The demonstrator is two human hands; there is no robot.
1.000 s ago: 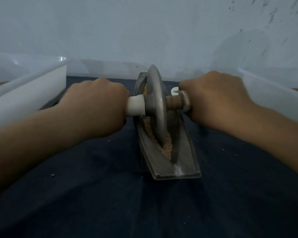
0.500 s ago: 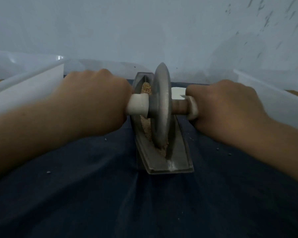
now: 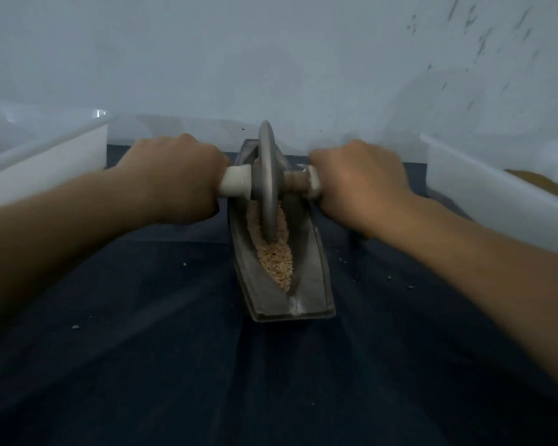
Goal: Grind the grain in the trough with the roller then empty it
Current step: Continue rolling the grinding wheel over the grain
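Note:
A grey boat-shaped metal trough [image 3: 313, 278] lies lengthwise on the dark cloth, its near end towards me. Tan crushed grain [image 3: 276, 259] fills its groove. The roller [image 3: 269, 185], a grey metal disc on a cross axle with white handle ends, stands upright in the groove towards the far end. My left hand [image 3: 174, 175] grips the left handle and my right hand [image 3: 358, 178] grips the right handle. The far part of the groove is hidden behind the disc.
A white plastic bin [image 3: 45, 162] stands at the left and another white bin [image 3: 484, 185] with tan grain inside stands at the right. A pale wall rises right behind the trough. Loose grain bits [image 3: 75, 326] dot the dark cloth [image 3: 174, 365].
The roller rolled towards me along the groove half a second ago, then went back to the far end. More grain shows at the near end now.

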